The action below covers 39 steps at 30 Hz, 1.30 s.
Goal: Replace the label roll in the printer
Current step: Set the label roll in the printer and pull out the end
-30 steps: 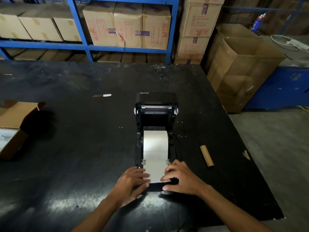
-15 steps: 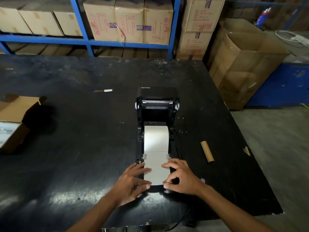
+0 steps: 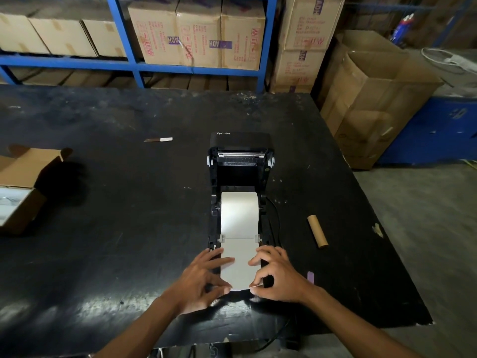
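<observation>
One printer, one cardboard core, two hands.

- Left hand palm down, fingers spread, index stretched forward and inward, thumb tip pinched low toward the middle.
- Right hand palm down, fingers curled, thumb and forefinger tips nearly meeting.
- Both forearms bare, reaching up from the lower edge, converging, hands close but apart.
</observation>
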### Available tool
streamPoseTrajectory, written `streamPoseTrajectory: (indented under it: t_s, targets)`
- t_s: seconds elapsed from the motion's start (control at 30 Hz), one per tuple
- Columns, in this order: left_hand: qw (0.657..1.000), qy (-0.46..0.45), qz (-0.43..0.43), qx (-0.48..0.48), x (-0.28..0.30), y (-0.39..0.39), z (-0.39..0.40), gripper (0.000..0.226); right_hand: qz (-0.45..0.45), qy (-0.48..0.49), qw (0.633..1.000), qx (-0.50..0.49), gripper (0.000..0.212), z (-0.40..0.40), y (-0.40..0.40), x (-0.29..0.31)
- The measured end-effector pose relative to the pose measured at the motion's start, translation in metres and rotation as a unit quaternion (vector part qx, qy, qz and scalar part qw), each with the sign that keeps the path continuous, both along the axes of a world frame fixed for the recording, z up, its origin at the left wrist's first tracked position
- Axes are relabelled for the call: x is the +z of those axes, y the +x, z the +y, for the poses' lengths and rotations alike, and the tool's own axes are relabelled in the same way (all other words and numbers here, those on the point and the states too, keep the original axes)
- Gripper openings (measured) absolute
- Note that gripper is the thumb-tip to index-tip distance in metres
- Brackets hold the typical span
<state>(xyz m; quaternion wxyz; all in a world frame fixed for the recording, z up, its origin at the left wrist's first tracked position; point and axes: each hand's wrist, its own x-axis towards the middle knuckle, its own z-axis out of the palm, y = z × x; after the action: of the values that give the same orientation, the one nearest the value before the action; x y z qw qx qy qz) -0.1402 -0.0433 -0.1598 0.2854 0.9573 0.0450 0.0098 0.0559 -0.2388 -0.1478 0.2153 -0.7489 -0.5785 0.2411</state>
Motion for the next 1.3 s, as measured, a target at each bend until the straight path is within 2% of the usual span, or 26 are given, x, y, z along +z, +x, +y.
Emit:
streamPoseTrajectory:
  t_s: [0.37, 0.47, 0.57, 0.8, 1.07, 1.17, 1.3]
  targets:
    - [0.999, 0.0, 0.03, 0.016, 0.006, 0.002, -0.004, 0.033, -0.005, 0.003, 1.0, 0.012, 0.026, -0.002, -0.002, 0.005]
    - [0.999, -0.001, 0.038, 0.037, 0.01, 0.005, -0.006, 0.049, 0.006, -0.012, 1.0, 0.024, 0.038, -0.002, 0.0, 0.009]
    - [0.998, 0.018, 0.037, 0.049, 0.012, 0.01, -0.006, 0.041, 0.027, -0.022, 0.999, 0.02, 0.047, 0.0, 0.003, 0.014]
    - [0.997, 0.044, 0.022, 0.062, 0.014, 0.015, -0.005, 0.039, 0.059, -0.001, 0.998, -0.034, 0.028, 0.004, 0.005, 0.016]
    - [0.988, -0.021, -0.059, 0.141, 0.044, 0.04, 0.019, 0.028, 0.106, 0.085, 0.987, -0.089, 0.023, 0.03, 0.032, 0.043]
    - [0.973, -0.066, -0.101, 0.199, 0.069, 0.06, 0.043, 0.036, 0.107, 0.133, 0.977, -0.131, 0.027, 0.052, 0.052, 0.072]
    - [0.943, -0.133, -0.133, 0.273, 0.104, 0.09, 0.076, 0.053, 0.05, 0.195, 0.959, -0.199, 0.041, 0.083, 0.074, 0.108]
